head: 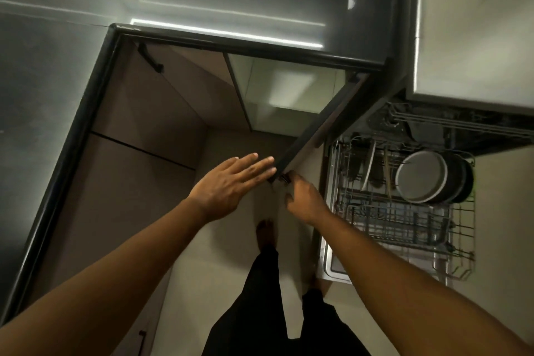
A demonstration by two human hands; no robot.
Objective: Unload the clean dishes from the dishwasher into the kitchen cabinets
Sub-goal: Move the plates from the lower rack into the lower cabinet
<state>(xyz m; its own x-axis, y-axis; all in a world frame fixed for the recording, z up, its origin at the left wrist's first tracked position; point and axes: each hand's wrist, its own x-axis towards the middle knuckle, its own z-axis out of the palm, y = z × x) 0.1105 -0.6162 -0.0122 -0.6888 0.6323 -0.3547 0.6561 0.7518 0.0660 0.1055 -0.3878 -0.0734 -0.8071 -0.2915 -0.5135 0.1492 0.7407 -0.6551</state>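
Cabinet door (318, 127) is standing open, swung out over the floor; its free corner is sitting between both hands. Right hand (303, 196) is gripping the door handle (284, 178) at that corner, fingers curled round it. Left hand (231, 185) is lying flat w/ fingers straight and close together, fingertips (267, 165) touching the door edge just left of the grip, holding nothing. Beyond the grip, the cabinet interior (289, 92) is showing pale and lit. Right of the grip, the dishwasher rack (404, 220) is pulled out. Grey plates (422, 178) are standing on edge in the rack's far right section, w/ darker plates stacked behind; utensils are standing in the section nearest the door. Counter edge (72, 153) is running far left of the grip. Person's feet are below the hands.
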